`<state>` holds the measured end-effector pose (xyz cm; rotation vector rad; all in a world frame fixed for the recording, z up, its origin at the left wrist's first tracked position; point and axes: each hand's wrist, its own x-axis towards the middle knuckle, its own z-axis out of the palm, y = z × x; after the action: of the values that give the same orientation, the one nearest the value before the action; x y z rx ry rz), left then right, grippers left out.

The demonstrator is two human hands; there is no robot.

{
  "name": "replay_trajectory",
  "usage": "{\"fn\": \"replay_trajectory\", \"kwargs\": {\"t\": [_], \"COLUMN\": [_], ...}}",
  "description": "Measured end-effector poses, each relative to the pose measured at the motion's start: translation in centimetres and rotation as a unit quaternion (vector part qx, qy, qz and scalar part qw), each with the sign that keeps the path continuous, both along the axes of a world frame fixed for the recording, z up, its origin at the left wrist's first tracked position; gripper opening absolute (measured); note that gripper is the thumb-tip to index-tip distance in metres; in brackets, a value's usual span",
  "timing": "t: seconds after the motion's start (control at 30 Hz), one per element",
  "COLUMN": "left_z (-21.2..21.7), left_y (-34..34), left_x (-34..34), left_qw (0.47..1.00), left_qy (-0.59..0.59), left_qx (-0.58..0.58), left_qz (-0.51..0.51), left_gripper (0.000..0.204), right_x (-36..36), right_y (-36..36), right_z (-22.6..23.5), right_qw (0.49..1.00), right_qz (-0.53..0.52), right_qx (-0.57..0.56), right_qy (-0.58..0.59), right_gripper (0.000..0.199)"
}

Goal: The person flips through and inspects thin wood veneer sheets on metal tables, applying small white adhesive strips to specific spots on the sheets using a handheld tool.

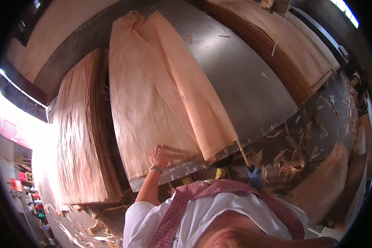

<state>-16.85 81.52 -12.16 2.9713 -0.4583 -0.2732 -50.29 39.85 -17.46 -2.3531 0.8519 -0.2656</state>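
Observation:
Two long thin wood veneer sheets (153, 95) lie lengthwise on a grey metal table (244, 82), overlapping along the middle. My left hand (158, 156), bare with a bracelet at the wrist, presses flat on the near end of the left sheet. My right hand (255, 175) wears a blue glove and grips a thin wooden stick (242, 153) that reaches up to the near corner of the right sheet at the table's front edge.
A tall stack of veneer sheets (80, 132) stands left of the table, another stack (277, 45) at the far right. Veneer scraps (293, 153) litter the floor to the right and the lower left. A curved veneer piece (324, 182) leans at the right.

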Motion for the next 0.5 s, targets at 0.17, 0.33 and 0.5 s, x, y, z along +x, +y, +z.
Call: {"fn": "replay_trajectory", "kwargs": {"t": [0.17, 0.33, 0.5], "left_z": [0.1, -1.6, -2.2], "left_y": [-0.5, 0.6, 1.3], "left_x": [0.9, 0.9, 1.8], "left_qw": [0.998, 0.997, 0.992], "left_qy": [0.054, 0.073, 0.113], "left_qx": [-0.017, -0.013, -0.037], "left_qz": [0.016, 0.02, 0.033], "left_gripper": [0.057, 0.062, 0.062], "right_x": [-1.9, -0.3, -5.6], "right_y": [-8.1, -10.7, -8.4], "right_z": [2.4, 5.9, 3.1], "right_qw": [0.999, 0.987, 0.982], "right_qz": [0.004, 0.055, 0.121], "right_qx": [-0.032, -0.059, 0.014], "right_qy": [0.044, 0.141, 0.145], "right_gripper": [0.032, 0.037, 0.039]}}
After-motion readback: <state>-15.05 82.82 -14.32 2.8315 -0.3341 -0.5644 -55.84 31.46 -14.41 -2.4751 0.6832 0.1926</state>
